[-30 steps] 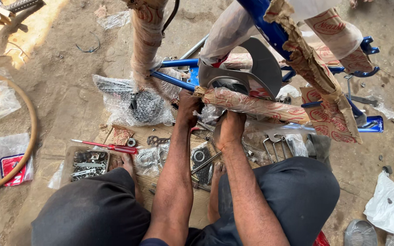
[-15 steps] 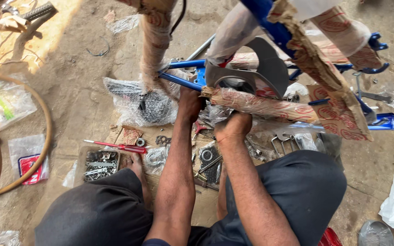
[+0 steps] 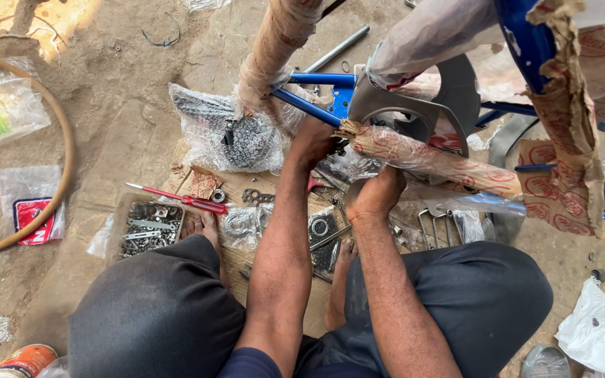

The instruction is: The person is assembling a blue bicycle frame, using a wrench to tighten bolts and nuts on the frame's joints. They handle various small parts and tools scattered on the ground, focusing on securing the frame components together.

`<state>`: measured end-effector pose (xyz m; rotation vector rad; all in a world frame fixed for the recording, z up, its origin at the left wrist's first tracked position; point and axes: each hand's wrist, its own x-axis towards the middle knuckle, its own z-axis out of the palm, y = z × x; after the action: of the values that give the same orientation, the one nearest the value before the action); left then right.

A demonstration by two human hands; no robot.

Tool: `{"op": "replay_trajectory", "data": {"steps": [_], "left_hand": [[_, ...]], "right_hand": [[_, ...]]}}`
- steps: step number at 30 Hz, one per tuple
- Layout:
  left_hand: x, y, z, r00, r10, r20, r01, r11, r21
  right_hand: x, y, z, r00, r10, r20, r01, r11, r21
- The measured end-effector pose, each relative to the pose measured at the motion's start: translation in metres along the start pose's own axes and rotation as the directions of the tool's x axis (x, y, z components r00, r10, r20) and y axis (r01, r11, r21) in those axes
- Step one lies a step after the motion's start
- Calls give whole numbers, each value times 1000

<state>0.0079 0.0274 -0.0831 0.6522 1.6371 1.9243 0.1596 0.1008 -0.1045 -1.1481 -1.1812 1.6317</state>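
Dusty ground; blue paper-wrapped bicycle frame, stiff, heavy: left hand beneath, fingers hidden; right hand gripping paper-wrapped tube.

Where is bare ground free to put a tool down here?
Bare ground lies between the tan hoop and the bagged chain, above the red screwdriver. It is crowded around both hands, left and right, among small parts.

Soft, even daylight fills the scene, with no hard shadows around the left hand or right hand. A warm sunlit patch glows on the ground far up and left of the left hand. The plastic bag just left of it shows mild glare. Focus is sharp; the edges stretch slightly.
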Motion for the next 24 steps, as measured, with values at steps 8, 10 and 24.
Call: {"op": "replay_trajectory", "data": {"steps": [8,10,24], "left_hand": [[4,-6,14,987,-142,74,147,987,-66],[7,-7,13,993,-91,81,95,994,-52],[6,-24,13,982,-164,90,179,964,-197]], "right_hand": [[-9,-12,2,994,43,100,-56,990,131],[-14,-13,1,994,6,111,-20,992,125],[-16,16,4,992,65,107,-74,994,81]]}}
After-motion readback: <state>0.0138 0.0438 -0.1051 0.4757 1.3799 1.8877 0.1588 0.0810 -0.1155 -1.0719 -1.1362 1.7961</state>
